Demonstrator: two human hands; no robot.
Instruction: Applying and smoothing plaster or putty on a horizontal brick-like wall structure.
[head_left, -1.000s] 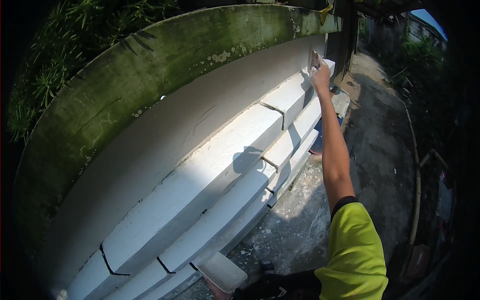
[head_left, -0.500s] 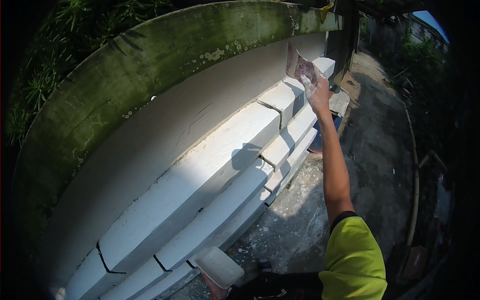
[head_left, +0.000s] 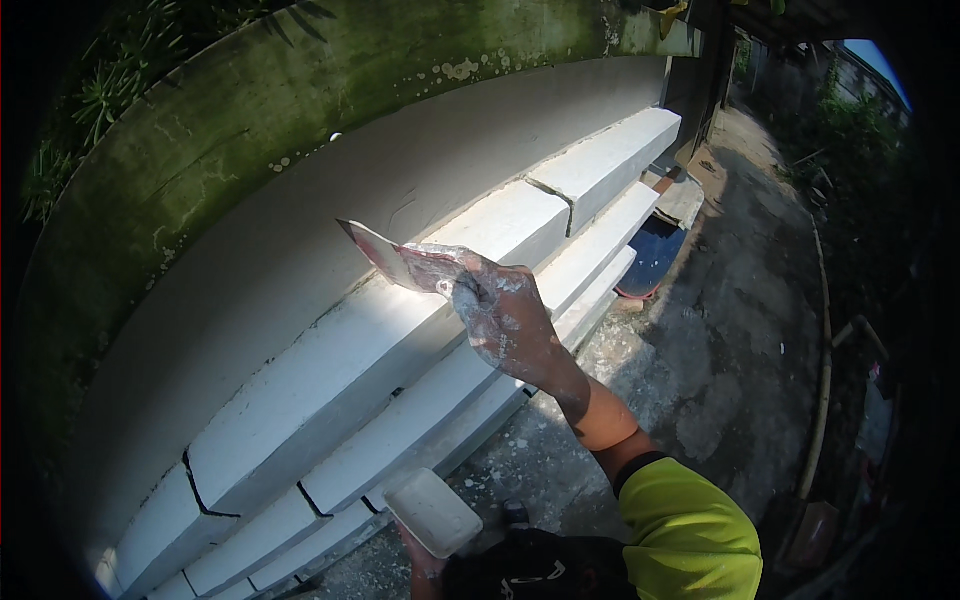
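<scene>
In my right hand, smeared with white paste, is a putty knife with a broad, stained blade. My fingers are closed round it. The blade's outer corner is near the smooth pale wall, above the top white ledge; I cannot tell whether it touches. Low in the view, my left hand grips a whitish rectangular tub by its side; most of that hand is hidden. Dark gaps split the stepped white ledges into long blocks.
A mossy green curved band runs along the wall's top, with plants behind it. A blue container stands past the ledges' far end. Paint-spattered concrete lies below, and a long pole lies at the right.
My right hand has swung from the wall's far end toward me and left, carrying the putty knife, its elbow now bent. The tub in my left hand has barely shifted.
</scene>
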